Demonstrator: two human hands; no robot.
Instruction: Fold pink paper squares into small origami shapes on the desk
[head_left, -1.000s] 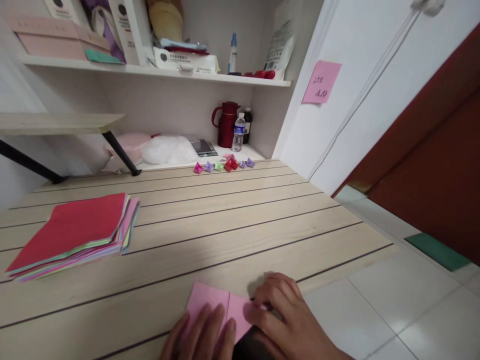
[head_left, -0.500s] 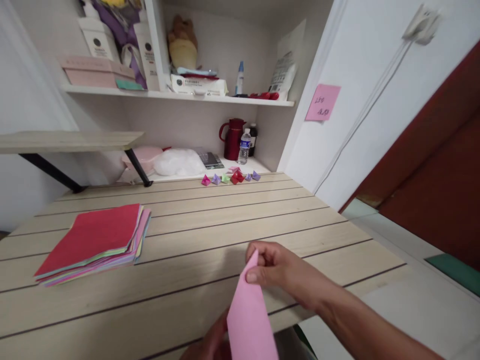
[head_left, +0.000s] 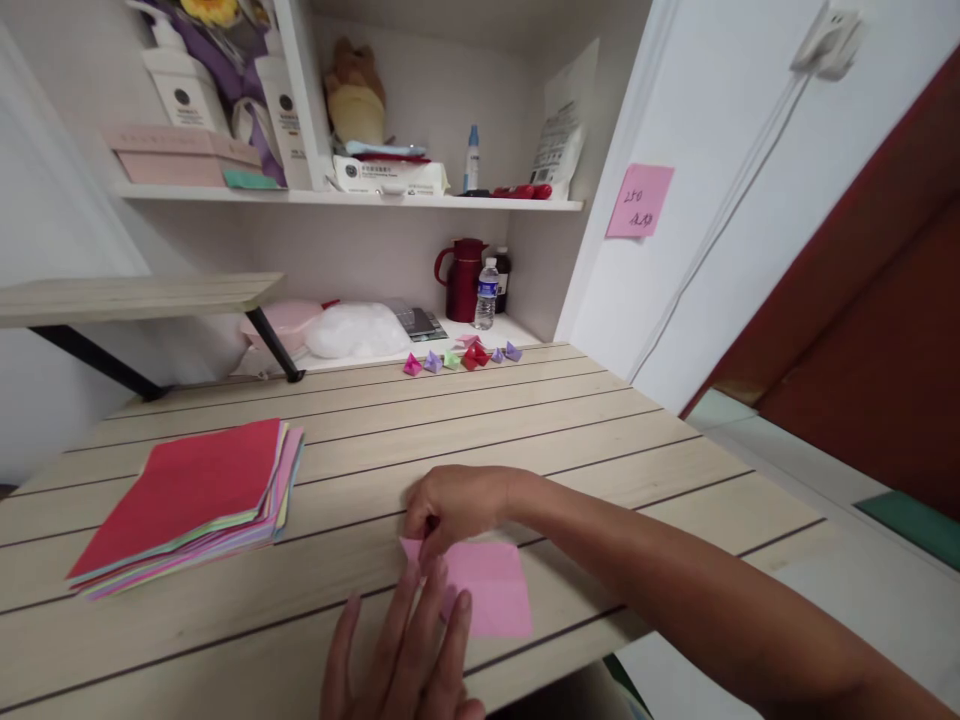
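Note:
A sheet of pink origami paper lies on the table in front of me, its far left corner raised. My right hand reaches across from the right, with fingers curled and pinched at that raised corner. At the paper's left side, my left hand is stretched out with fingers apart, the fingertips at the sheet's edge close under the right hand. Both hands partly cover the left part of the sheet.
Left on the table is a stack of coloured paper, red on top. Several small folded paper pieces line the back edge. Behind them stand a red jug and a water bottle. A raised shelf overhangs the left.
The pink paper has gone from upright between my hands to flat on the table. My right hand moved left to its corner; my left hand came into fuller view with fingers spread.

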